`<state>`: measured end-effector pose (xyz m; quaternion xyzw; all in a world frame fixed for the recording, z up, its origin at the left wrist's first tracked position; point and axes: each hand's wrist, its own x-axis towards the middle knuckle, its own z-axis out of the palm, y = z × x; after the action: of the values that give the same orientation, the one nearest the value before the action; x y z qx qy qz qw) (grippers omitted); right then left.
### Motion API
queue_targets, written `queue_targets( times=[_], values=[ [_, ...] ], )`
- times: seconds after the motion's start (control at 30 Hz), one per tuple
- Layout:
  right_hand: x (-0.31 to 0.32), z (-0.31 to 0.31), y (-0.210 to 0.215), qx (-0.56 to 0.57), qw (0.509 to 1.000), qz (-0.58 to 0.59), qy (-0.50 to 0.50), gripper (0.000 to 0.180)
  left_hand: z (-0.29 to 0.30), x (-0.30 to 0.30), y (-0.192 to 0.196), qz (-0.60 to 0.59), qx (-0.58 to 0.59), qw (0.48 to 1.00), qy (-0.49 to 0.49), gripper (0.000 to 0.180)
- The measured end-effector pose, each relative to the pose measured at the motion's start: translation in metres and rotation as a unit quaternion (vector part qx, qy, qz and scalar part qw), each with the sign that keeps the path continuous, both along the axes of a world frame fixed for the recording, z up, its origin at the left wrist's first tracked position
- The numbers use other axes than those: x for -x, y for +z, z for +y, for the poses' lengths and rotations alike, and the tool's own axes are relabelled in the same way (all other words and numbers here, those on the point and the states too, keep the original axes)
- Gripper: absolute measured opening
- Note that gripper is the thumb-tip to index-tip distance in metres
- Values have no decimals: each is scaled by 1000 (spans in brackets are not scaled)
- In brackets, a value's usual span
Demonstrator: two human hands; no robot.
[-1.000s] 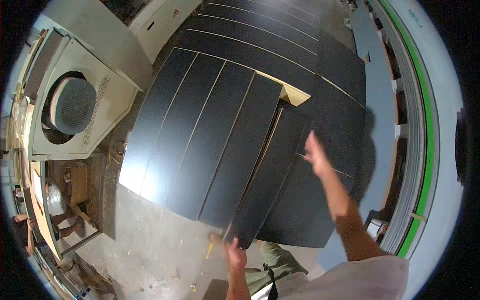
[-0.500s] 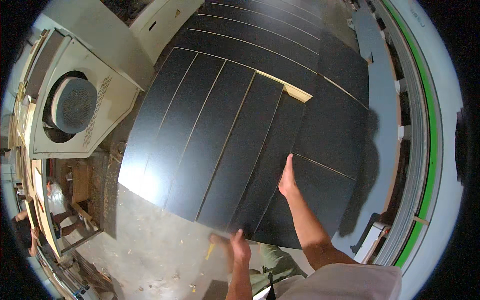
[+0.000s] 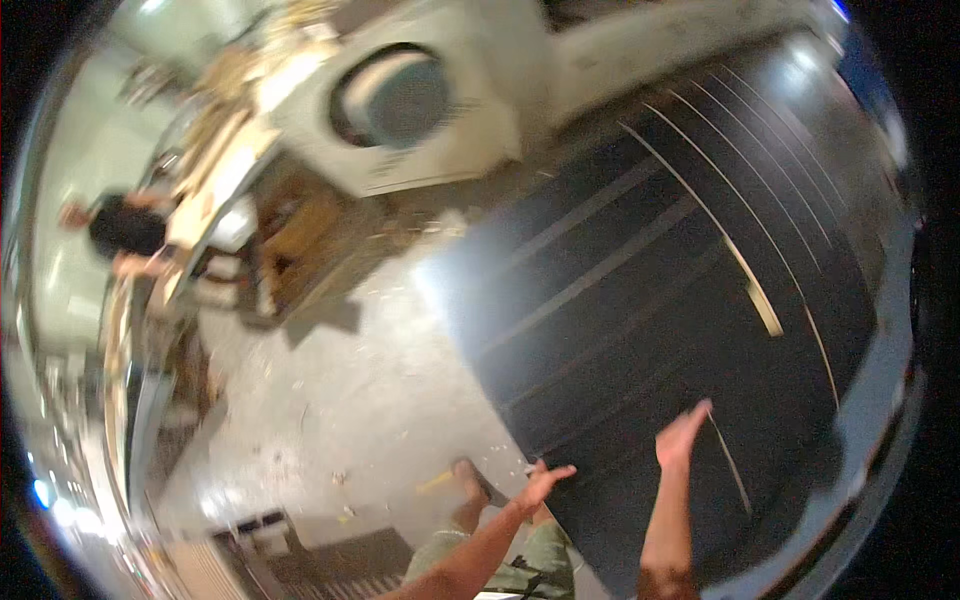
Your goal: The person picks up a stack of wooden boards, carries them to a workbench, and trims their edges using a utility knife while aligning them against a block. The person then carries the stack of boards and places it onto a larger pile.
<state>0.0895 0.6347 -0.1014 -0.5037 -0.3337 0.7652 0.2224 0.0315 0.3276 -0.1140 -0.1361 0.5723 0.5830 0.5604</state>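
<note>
Several long black boards [image 3: 620,330] lie side by side in front of me, with thin pale lines where they meet. At their near left edge is my left hand [image 3: 542,487], its thumb and fingers apart; I cannot tell whether it touches the boards. Farther right, my right hand [image 3: 683,437] is over the dark surface, fingers stretched out and holding nothing. Close to its fingertips a short pale seam [image 3: 730,465] runs between two boards. Beyond, a pale wooden strip [image 3: 762,305] shows in a gap at the boards' ends. Motion blurs the view.
A grey machine [image 3: 450,150] with a large round opening stands at the far left of the boards. Wooden scraps lie in a bin [image 3: 310,235] below it. Another person in a dark top [image 3: 128,225] works at the left. Bare concrete floor [image 3: 380,390] runs along the boards' left side.
The view has swung left, so the boards now appear farther right and turned. My left hand has spread its fingers at the board edge. The right hand stays near the short seam.
</note>
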Motion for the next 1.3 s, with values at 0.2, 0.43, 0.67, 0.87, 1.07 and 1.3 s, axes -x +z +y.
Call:
queue_targets(
  times=[0.2, 0.43, 0.67, 0.87, 1.07, 1.3],
  values=[
    [-37, -112, 12, 153, 964, -158, 149, 118, -43, 32, 23, 52, 38, 991, -113, 96],
    [-116, -222, 73, 194, 833, -263, 446, 62, -234, 75, 68, 133, -5, 985, -112, 68],
    [22, -278, 91, 95, 787, -282, 541, 61, -532, 59, 31, 154, 269, 944, 118, 45],
    [141, -366, 88, 29, 744, -282, 605, 61, -695, 44, 45, 63, 331, 889, 309, 54],
    [314, -503, 68, -11, 644, -265, 718, 61, -733, 74, -34, 127, 450, 827, 313, 49],
    [483, -665, 45, -48, 538, -235, 808, 62, -732, 107, -12, 189, 423, 820, 336, 49]
  ],
)
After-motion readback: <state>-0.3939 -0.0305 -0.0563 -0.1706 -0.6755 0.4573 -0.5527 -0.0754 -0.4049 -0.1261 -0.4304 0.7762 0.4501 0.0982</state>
